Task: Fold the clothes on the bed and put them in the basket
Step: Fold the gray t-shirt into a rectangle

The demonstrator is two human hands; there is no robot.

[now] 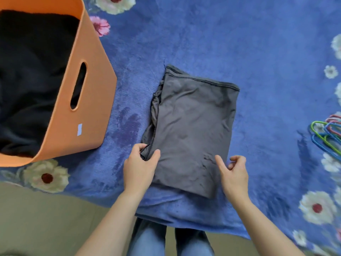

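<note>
Bed (pixel 258 52), blue floral cover. 1 orange basket (pixel 88 100) at far left, dark clothes (pixel 33 71) inside, count unclear. 1 grey garment (pixel 191 122) lies folded mid-bed, long axis running away from the person, basket to its left, so the left hand is nearer. Left hand (pixel 140 167) pinches near-left corner. Right hand (pixel 235 172): thumb on near-right edge, fingers curled beside it, grip unclear. Hangers (pixel 326 133) at right edge, several.
</note>
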